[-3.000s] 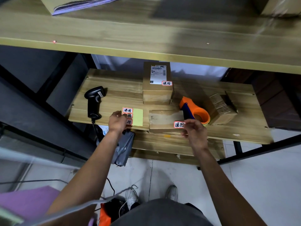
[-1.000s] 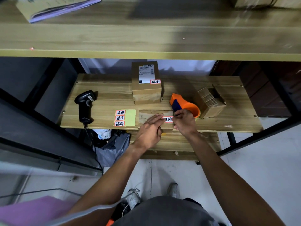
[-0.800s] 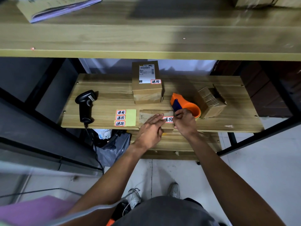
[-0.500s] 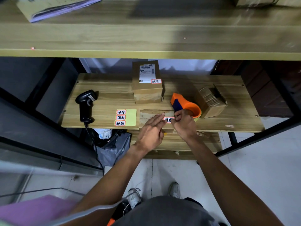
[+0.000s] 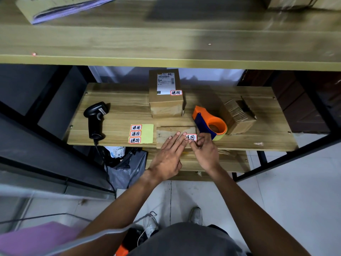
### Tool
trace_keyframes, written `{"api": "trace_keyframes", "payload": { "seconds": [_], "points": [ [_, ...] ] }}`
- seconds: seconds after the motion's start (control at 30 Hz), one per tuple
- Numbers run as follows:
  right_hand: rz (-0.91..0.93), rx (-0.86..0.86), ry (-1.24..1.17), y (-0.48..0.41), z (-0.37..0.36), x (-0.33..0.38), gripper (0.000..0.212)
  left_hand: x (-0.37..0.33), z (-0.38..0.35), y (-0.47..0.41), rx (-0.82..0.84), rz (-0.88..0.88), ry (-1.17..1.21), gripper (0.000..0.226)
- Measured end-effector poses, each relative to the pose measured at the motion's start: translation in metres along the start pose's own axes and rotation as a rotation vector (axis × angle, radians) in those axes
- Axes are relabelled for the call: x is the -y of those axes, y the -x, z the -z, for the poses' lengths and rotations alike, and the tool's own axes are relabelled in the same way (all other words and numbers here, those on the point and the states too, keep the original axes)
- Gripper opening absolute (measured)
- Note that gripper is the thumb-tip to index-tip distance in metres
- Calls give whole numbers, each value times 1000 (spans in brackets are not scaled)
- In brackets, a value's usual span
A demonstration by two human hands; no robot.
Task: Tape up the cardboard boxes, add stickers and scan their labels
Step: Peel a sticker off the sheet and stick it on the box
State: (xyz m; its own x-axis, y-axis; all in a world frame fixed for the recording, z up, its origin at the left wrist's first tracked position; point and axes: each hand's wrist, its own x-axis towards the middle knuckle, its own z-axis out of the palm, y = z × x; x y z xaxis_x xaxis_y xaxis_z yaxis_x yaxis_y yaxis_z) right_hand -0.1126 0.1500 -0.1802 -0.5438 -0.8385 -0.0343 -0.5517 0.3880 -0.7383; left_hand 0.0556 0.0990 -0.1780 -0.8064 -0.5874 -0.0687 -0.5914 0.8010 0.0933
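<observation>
Left hand (image 5: pixel 170 154) lies flat, fingers straight, on the low cardboard box (image 5: pixel 171 130) at the shelf (image 5: pixel 258 141) front; right hand (image 5: pixel 204 154) pinches the red-bordered sticker (image 5: pixel 191 137) against its top — stickering under way, scan judged pending. Barcode scanner (image 5: pixel 95 119) lies apart, left. Rear box (image 5: pixel 166 106) already bears shipping label (image 5: pixel 165 83) and second sticker (image 5: pixel 175 92).

Middle of the frame is the shelf (image 5: pixel 258 111). Scanner (image 5: pixel 95 120) is on its left, then the sticker sheet (image 5: pixel 145 133), then a flat box (image 5: pixel 173 130) at the front edge. Tall box (image 5: pixel 166 100) sits behind that, with the tape dispenser (image 5: pixel 210 122) just right of the flat box and an open box (image 5: pixel 238 117) further right. A sticker (image 5: pixel 191 137) is on the flat box's right end, between the left hand (image 5: pixel 168 156) and right hand (image 5: pixel 204 150).
</observation>
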Motion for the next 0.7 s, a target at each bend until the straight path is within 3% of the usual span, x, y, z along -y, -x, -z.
{"api": "trace_keyframes", "payload": {
  "seconds": [0.07, 0.3, 0.5, 0.7],
  "points": [
    [-5, -13, -9, 1, -1, 2, 34, -1, 1, 1, 14, 1, 20, 93],
    [-25, 44, 37, -6, -8, 7, 42, -7, -8, 10, 25, 4, 2, 112],
    [51, 62, -4, -7, -12, -6, 35, -11, -8, 13, 17, 20, -6, 113],
    [-43, 146, -114, -10, -12, -10, 33, -11, -10, 14, 31, 17, -10, 113]
  ]
}}
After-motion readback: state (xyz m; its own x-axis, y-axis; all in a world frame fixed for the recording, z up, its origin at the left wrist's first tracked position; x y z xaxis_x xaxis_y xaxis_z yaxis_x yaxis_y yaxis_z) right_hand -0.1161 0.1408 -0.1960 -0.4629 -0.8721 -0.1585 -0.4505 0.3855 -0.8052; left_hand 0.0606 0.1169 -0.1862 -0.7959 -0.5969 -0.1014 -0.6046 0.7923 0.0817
